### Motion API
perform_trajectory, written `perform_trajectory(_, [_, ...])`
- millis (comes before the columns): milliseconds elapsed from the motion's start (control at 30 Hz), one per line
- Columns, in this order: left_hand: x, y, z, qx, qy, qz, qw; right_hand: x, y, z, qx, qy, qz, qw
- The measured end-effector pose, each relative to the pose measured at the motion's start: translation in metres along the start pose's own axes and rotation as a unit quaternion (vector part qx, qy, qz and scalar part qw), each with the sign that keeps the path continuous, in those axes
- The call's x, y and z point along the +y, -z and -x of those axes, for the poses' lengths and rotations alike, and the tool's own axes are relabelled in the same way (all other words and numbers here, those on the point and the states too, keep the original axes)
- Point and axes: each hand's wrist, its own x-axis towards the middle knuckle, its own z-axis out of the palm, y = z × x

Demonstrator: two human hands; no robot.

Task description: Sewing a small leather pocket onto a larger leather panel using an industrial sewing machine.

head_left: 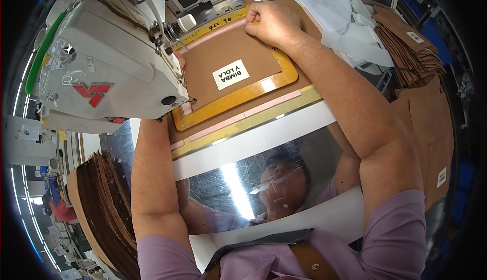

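The brown panel (205, 69) is lying inside a yellow frame (233, 101), its long axis slanting up rightward, its label (230, 74) facing upside down. The right hand (269, 22) is clenching at its far right corner, while the left hand (180, 59) is mostly hiding behind the sewing machine (111, 36), its grip impossible to tell. Nearer, a shiny metal plate (208, 194) is reflecting light; a person in red (63, 212) is showing far left.

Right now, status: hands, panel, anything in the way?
Right hand curled at the brown panel, far right corner. Panel flat, yellow frame along near edge. In the way: machine head, hiding most of left hand.
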Motion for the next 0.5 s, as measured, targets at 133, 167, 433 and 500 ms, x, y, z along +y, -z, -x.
perform_trajectory(133, [-0.019,-0.009,0.01,-0.03,0.295,0.713,0.635,-0.001,-0.004,-0.001,0.026,0.02,-0.025,0.999])
perform_trajectory(167, [-0.024,-0.011,0.009,-0.007,0.239,0.518,0.821,0.002,-0.008,-0.002,0.026,0.019,-0.026,0.999])
perform_trajectory(433, [-0.02,0.0,0.012,-0.032,-0.157,0.149,0.976,-0.001,-0.009,0.015,0.084,0.291,0.119,0.946])
perform_trajectory(500, [-0.013,0.007,0.019,-0.021,-0.186,0.053,0.981,-0.006,-0.003,0.022,0.047,0.29,0.15,0.944])
